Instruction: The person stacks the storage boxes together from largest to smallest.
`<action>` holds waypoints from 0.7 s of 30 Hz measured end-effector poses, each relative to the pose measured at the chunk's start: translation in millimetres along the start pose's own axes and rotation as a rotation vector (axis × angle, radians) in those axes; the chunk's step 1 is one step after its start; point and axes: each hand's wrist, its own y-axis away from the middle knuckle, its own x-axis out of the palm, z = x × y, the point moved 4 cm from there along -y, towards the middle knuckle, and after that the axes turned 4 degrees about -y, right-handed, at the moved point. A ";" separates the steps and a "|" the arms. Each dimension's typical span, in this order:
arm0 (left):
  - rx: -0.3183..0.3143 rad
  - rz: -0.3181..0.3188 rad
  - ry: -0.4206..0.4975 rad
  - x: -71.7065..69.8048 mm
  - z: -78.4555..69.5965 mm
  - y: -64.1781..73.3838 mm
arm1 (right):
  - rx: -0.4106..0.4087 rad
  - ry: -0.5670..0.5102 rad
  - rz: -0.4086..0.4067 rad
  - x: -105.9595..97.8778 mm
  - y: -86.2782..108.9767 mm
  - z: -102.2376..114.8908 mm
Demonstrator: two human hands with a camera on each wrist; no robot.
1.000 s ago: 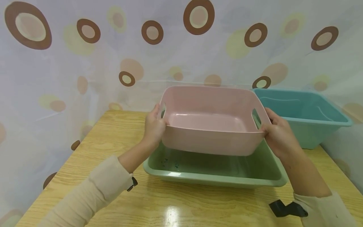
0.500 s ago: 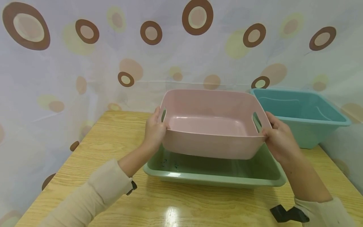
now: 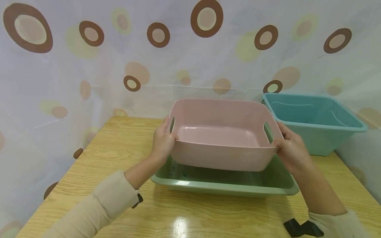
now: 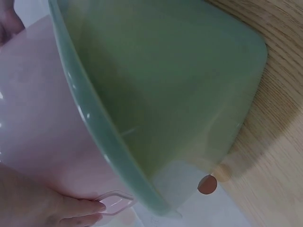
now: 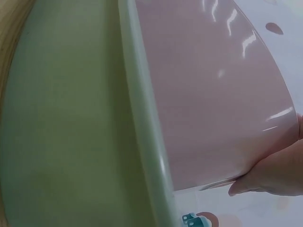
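A pink plastic basin (image 3: 223,158) with a cut-out handle slot at each end is held up in both hands, tilted so its inside faces me. My left hand (image 3: 162,138) grips its left end by the handle slot, thumb over the near corner. On the opposite end my right hand (image 3: 291,148) pinches the rim near the other slot. Below and partly inside the larger green basin (image 3: 223,189) hangs the pink one's underside; whether they touch cannot be told. In the left wrist view, fingers (image 4: 85,210) lie by the pink slot.
A blue-green basin (image 3: 324,138) stands at the back right of the wooden table (image 3: 119,145). Behind the table hangs a white sheet (image 3: 184,59) printed with brown rings and pale spots. Black straps show at both sleeves.
Both hands have lowered the pink basin a little toward the green one. The green and blue-green basins stay where they were.
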 end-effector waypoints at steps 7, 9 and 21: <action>0.007 0.022 -0.005 1.1 5.6 0.8 | -0.027 -0.048 -0.008 -2.8 -0.2 -8.0; 0.011 0.030 -0.005 1.1 7.5 1.1 | -0.039 -0.055 -0.009 -3.7 -0.2 -10.2; -0.013 0.031 -0.035 4.1 17.9 2.7 | 0.001 -0.071 -0.028 -1.9 3.3 -23.4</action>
